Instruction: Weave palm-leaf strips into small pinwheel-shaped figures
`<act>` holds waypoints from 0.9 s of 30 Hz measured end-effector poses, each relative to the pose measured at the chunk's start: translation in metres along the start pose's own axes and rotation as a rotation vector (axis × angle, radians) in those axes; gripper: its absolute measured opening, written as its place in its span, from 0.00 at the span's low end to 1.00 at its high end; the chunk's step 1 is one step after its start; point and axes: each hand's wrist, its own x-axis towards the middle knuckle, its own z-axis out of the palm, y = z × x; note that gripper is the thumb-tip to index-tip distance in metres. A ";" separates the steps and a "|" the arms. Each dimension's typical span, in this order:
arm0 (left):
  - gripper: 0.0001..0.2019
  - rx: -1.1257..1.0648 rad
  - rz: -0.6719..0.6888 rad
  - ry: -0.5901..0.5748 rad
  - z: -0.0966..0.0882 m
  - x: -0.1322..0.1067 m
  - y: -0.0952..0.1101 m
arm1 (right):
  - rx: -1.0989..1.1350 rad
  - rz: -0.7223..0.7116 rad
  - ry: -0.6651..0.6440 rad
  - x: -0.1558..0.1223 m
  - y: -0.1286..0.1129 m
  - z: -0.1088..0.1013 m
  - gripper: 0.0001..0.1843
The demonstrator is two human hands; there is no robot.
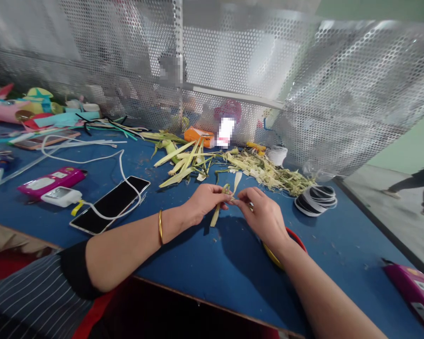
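Together, hands (205,202) (264,214) pinch husk (215,217); marks on the orange pack (199,137) blur.

The right forearm (314,278) hid much of a red-and-yellow round object (297,237), the right edge cropped a magenta device (408,287), and fingers (218,198) covered part of a husk strip (215,216).

This looks like a craft workshop. The big blue worktop (325,268) has pale leaf strips (181,177) and a messy pile of leafy bits (268,172) on it. Bright craft pieces (38,107) sit at the far left. A silver screen full of little holes (233,52) stands along the far edge.
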 end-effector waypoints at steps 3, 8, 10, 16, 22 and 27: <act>0.02 -0.071 -0.045 0.052 -0.001 0.001 0.002 | -0.282 -0.237 0.039 0.001 0.000 -0.007 0.10; 0.01 -0.076 -0.009 0.065 -0.001 0.004 -0.002 | -0.236 -0.255 0.055 -0.004 -0.010 -0.005 0.14; 0.02 -0.069 0.011 0.060 -0.002 0.004 -0.003 | 0.061 -0.079 -0.029 -0.006 -0.014 0.002 0.15; 0.05 -0.045 0.052 0.046 -0.002 -0.001 0.005 | 1.219 0.796 -0.230 -0.004 -0.011 0.021 0.18; 0.04 -0.037 -0.010 0.002 0.000 -0.004 0.006 | 1.528 0.958 0.185 0.001 -0.002 0.019 0.15; 0.04 -0.052 -0.059 0.004 0.000 -0.004 0.006 | 1.299 0.711 0.439 0.005 -0.006 0.011 0.17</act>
